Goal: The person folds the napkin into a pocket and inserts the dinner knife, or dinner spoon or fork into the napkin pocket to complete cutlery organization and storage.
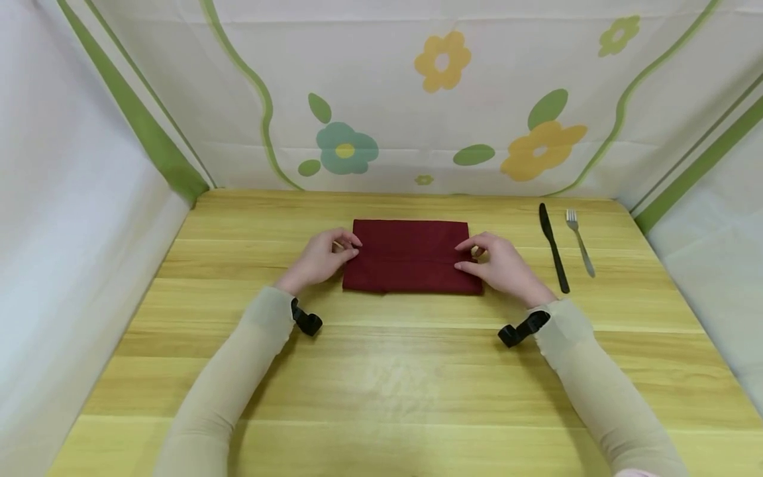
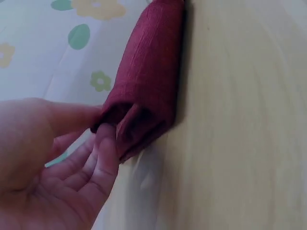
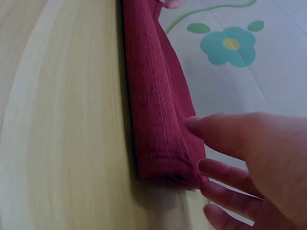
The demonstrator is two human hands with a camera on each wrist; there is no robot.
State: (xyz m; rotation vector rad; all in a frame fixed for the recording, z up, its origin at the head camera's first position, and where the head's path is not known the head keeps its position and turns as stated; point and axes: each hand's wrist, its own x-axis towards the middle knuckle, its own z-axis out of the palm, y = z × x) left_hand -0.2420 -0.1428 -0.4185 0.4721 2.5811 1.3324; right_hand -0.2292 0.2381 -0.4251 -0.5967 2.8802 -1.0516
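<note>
Red cloth (image 1: 411,238): folded into a long bundle on the tabletop (image 1: 381,384), about midway between left and right edges, near the far edge with a strip of wood between; long sides roughly parallel to that edge, which I'd guess lets me reach both short ends evenly
Left grip (image 1: 322,257): thumb and finger nearly closed, pinching fabric at the cloth's left end; probably only the upper layer, as my wrist view shows a hollow between layers there
Right grip (image 1: 499,264): partly spread, clear gap between thumb and fingers, tips up against the cloth's right end; no firm hold that I can make out
Why both ends: likely keeps the bundle straight and level, one side each
Line along cloth: runs lengthwise over the top, looks like a fold edge
Knife (image 1: 554,248): black, right of my right grip, towards the far right corner, handle pointing at the near edge
Fork (image 1: 581,242): just right of the knife, tines to the far edge; both apart from the cloth, presumably so my arms don't knock them
Wrist straps (image 1: 306,322): black, one per arm, presumably there to carry the cameras
</note>
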